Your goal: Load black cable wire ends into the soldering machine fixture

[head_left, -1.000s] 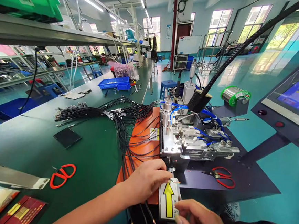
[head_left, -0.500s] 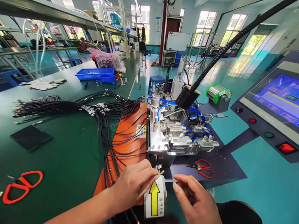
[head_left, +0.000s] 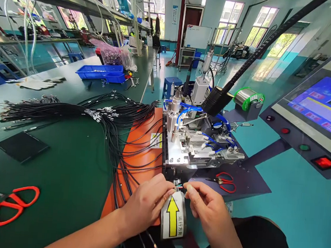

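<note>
2 hands pinch wire ends [head_left: 179,186] above yellow-arrow label [head_left: 173,215] reading 运行方向.

We see a bare, brushed-metal fixture block [head_left: 193,151] with blue plastic tubing [head_left: 189,111] — beside it a smooth orange mat [head_left: 141,145]. The dark green bench top [head_left: 73,170] looks matt. Black rubbery-sheathed cables [head_left: 115,135] lie dull; the red-handled scissors [head_left: 11,203] have glossy plastic grips. A glossy yellow-arrow label [head_left: 173,215] shines — near our hands.
</note>
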Tool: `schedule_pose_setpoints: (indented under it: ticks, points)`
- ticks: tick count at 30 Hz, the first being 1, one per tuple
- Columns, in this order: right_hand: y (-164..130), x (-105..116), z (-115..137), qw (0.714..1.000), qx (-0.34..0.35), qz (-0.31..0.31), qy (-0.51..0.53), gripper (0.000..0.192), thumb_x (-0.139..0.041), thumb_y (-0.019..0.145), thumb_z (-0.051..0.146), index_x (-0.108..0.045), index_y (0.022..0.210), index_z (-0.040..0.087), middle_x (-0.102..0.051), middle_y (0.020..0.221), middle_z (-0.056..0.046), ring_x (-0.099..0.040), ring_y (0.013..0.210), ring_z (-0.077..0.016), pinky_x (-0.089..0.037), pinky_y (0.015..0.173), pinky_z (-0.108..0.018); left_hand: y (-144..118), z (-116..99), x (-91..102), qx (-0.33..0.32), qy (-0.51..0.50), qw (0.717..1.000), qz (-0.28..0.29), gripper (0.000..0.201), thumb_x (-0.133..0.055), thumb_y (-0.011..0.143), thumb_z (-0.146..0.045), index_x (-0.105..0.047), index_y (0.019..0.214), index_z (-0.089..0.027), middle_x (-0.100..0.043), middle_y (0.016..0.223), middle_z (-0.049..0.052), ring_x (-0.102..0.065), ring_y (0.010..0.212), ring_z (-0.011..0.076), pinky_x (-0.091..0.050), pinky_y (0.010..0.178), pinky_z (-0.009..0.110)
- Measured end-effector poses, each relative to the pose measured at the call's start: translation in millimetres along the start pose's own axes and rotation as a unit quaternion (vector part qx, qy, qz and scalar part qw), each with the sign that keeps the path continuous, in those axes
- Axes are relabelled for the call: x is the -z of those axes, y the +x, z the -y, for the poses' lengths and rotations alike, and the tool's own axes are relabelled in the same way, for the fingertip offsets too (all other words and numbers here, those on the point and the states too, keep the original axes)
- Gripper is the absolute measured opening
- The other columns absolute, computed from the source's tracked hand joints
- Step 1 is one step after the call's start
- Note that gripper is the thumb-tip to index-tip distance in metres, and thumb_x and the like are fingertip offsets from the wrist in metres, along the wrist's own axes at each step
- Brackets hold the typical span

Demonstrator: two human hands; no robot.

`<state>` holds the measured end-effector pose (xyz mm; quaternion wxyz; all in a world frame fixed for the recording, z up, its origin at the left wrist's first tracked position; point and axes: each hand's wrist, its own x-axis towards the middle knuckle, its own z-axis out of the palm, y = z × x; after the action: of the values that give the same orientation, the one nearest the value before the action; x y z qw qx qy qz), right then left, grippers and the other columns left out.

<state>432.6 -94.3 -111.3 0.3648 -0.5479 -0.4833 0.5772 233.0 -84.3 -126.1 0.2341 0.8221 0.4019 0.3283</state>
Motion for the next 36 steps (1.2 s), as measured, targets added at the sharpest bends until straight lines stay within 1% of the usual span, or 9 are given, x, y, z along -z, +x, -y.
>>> schedule_pose_setpoints:
  ticks: [2,4,8,11,14,19,23,29,36]
  points:
    - [3.9,-0.2,0.8,0.999,-0.018,0.014,0.029,0.036,-0.060,0.091,0.052,-0.066,0.087,0.017,-0.053,0.069,0.001,-0.039,0.055,-0.0082,-0.029,0.049,-0.022,0.1,0.0,-0.1,-0.007,0.003,1.000,0.004,0.022,-0.043,0.102,-0.020,-0.065,0.102,-0.015,-0.054,0.080,0.004,-0.049,0.071,0.0144,-0.039,0.061,0.025]
    - [6.6,-0.4,0.2,0.998,-0.031,0.021,0.042,0.036,-0.061,0.091,0.052,-0.065,0.084,0.016,-0.052,0.069,0.001,-0.038,0.054,-0.0072,-0.026,0.048,-0.021,0.1,0.3,-0.3,-0.014,0.008,1.000,0.009,0.022,-0.043,0.102,-0.020,-0.065,0.102,-0.015,-0.053,0.080,0.004,-0.048,0.069,0.0145,-0.038,0.060,0.025]
    - [7.1,-0.7,-3.9,0.997,-0.037,0.026,0.056,0.037,-0.060,0.091,0.052,-0.066,0.086,0.016,-0.050,0.067,0.002,-0.036,0.055,-0.0065,-0.024,0.048,-0.021,0.2,0.7,-0.5,-0.017,0.014,1.000,0.006,0.022,-0.044,0.102,-0.020,-0.066,0.102,-0.015,-0.053,0.079,0.004,-0.048,0.069,0.0147,-0.037,0.059,0.026]
    - [5.8,-1.8,-6.1,0.994,-0.044,0.047,0.085,0.032,-0.068,0.087,0.048,-0.068,0.092,0.016,-0.050,0.068,0.003,-0.033,0.055,-0.0061,-0.024,0.048,-0.020,0.4,0.5,-0.2,-0.016,0.014,1.000,0.007,0.022,-0.044,0.102,-0.021,-0.065,0.102,-0.015,-0.054,0.080,0.005,-0.048,0.069,0.0148,-0.037,0.059,0.026]
    - [5.5,-2.8,-5.1,0.991,-0.054,0.065,0.107,0.029,-0.075,0.082,0.042,-0.069,0.096,0.017,-0.051,0.068,0.003,-0.035,0.057,-0.0064,-0.026,0.048,-0.018,0.5,0.3,0.0,-0.014,0.016,1.000,0.010,0.022,-0.044,0.102,-0.021,-0.065,0.103,-0.016,-0.054,0.080,0.005,-0.049,0.069,0.0147,-0.038,0.060,0.026]
    - [6.2,-2.0,-3.1,0.989,-0.033,0.079,0.120,0.024,-0.071,0.085,0.040,-0.070,0.094,0.017,-0.057,0.074,0.002,-0.041,0.061,-0.0074,-0.031,0.051,-0.018,0.2,1.1,-0.6,-0.018,0.027,0.999,0.006,0.021,-0.044,0.101,-0.022,-0.064,0.101,-0.017,-0.053,0.078,0.004,-0.048,0.067,0.0146,-0.036,0.057,0.026]
    - [7.1,-2.1,-2.9,0.989,-0.027,0.083,0.122,0.023,-0.071,0.086,0.039,-0.070,0.091,0.017,-0.058,0.075,0.001,-0.044,0.064,-0.0083,-0.033,0.053,-0.018,-0.1,2.0,-1.3,-0.023,0.031,0.999,0.003,0.022,-0.043,0.101,-0.022,-0.064,0.100,-0.017,-0.052,0.078,0.004,-0.047,0.067,0.0148,-0.034,0.058,0.026]
    - [8.3,-4.3,-1.9,0.986,-0.028,0.092,0.134,0.024,-0.071,0.087,0.039,-0.069,0.088,0.015,-0.054,0.072,0.002,-0.040,0.062,-0.0074,-0.031,0.055,-0.019,-0.6,3.5,-2.3,-0.022,0.023,0.999,0.004,0.021,-0.043,0.101,-0.020,-0.063,0.099,-0.016,-0.052,0.079,0.003,-0.047,0.067,0.0145,-0.034,0.058,0.026]
    - [7.7,-5.2,-3.3,0.986,-0.039,0.089,0.134,0.029,-0.071,0.086,0.042,-0.068,0.089,0.014,-0.048,0.066,0.004,-0.033,0.057,-0.0064,-0.025,0.051,-0.020,-1.5,6.1,-3.5,-0.037,0.031,0.999,0.001,0.017,-0.045,0.099,-0.017,-0.061,0.101,-0.017,-0.051,0.080,0.003,-0.047,0.066,0.0140,-0.033,0.056,0.025]
